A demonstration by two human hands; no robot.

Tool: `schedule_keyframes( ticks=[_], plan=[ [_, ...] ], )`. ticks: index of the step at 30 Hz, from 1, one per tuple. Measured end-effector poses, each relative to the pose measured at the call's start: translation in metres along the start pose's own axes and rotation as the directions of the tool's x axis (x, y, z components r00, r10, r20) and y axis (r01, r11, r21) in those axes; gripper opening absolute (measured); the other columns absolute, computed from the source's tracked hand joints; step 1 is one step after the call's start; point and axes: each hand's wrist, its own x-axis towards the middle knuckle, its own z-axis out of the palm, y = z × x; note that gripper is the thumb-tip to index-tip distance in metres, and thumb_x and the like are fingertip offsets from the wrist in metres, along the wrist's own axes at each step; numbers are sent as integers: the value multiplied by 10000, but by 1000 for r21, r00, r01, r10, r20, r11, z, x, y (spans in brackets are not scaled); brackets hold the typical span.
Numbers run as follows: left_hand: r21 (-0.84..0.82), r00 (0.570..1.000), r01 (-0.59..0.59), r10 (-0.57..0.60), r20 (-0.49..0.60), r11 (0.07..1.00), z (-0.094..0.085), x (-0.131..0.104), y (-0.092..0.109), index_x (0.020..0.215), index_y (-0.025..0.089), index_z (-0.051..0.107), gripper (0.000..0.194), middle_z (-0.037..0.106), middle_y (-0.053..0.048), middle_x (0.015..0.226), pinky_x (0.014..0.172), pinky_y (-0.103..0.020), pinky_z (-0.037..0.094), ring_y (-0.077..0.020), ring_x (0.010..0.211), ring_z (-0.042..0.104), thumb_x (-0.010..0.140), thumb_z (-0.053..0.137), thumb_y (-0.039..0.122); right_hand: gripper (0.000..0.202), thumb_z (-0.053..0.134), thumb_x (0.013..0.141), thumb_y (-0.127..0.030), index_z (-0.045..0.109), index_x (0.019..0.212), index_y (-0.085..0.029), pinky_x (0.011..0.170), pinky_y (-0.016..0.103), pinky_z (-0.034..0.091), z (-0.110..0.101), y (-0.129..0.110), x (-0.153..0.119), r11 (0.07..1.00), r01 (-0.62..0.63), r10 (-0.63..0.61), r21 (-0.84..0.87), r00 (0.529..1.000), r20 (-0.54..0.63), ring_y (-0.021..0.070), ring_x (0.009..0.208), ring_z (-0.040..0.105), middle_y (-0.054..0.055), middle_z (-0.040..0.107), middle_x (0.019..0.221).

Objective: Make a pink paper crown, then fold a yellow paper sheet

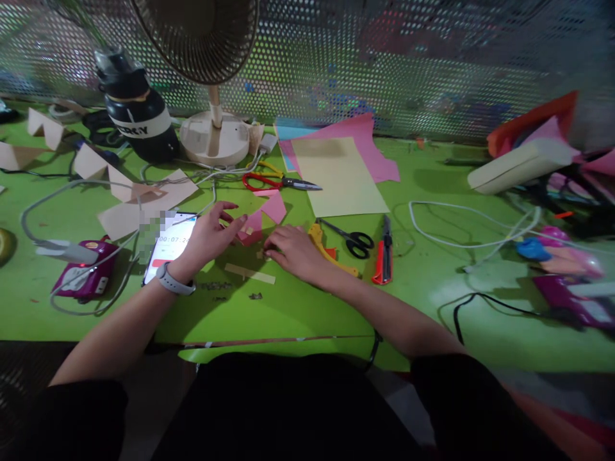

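Paper, pink and creased, lies on the green worktop between the hands. The left hand has an open grip, thumb by the paper's edge. The right hand curls beside small yellowish scraps; whether its grip is closed on one, I cannot tell. Black scissors and a red box cutter lie to the right.

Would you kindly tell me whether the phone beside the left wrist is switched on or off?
It is on: the phone has a brightly lit screen showing digits that begin 00:07.
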Motion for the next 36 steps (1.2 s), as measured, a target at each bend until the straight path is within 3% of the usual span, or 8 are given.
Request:
schedule_keyframes(
  ticks=[7,11,15,18,23,27,30,36],
  plan=[
    [236,951,-179,230,-209,955,-10,-5,11,1215,149,591,476,655,-57,945,512,-253,413,-115,581,554,885,620,490,185,600,932,-197,692,1090,-174,923,458,443,0,0,1,999,28,-29,-25,999,-22,276,1084,597,119,683,1129],
    [191,918,-265,308,-249,945,-12,-5,10,1168,166,619,388,630,-59,986,511,-218,433,-109,653,568,877,647,421,136,585,922,-142,695,998,-166,926,449,447,-2,-5,1,1000,0,1,-20,999,50,262,1046,605,102,689,1070],
    [104,908,-303,320,-271,947,-12,-6,11,1171,185,626,355,633,-59,1009,541,-205,455,-115,714,584,885,640,396,71,613,904,-169,683,911,-172,935,472,460,-12,-5,0,993,-67,65,99,998,21,252,1021,622,90,696,1013],
    [-5,930,-309,301,-210,951,-11,-8,12,1157,187,642,341,657,-73,1030,561,-207,473,-126,747,606,895,627,405,42,624,885,-180,664,874,-178,897,454,508,-20,-2,-2,939,-135,139,316,990,7,212,916,657,67,710,955],
    [-141,965,-263,261,-33,954,-5,-16,17,1090,152,668,336,707,-88,974,587,-226,495,-144,730,644,893,624,421,149,674,822,-185,644,968,-187,812,385,567,-32,0,-7,726,-148,188,671,982,14,175,847,688,41,727,916],
    [-186,944,-249,281,174,951,4,-26,22,1008,151,688,304,720,-87,946,575,-227,488,-165,768,656,911,595,424,234,672,829,-185,630,1060,-184,844,371,571,-38,-2,-9,576,-137,195,806,980,27,168,872,707,42,738,912],
    [-158,926,-269,301,229,950,9,-31,22,976,158,681,258,712,-74,916,598,-233,497,-165,779,652,915,584,390,188,650,839,-170,627,1024,-190,836,365,576,-39,-3,-10,585,-123,199,802,980,5,162,857,706,34,736,911],
    [-108,906,-274,294,304,956,11,-30,21,930,168,630,192,680,-41,798,553,-230,471,-130,643,618,926,548,341,195,626,874,-153,630,1063,-203,872,385,556,-40,-9,-14,722,-90,147,686,989,-26,182,920,707,49,747,960]
  ],
)
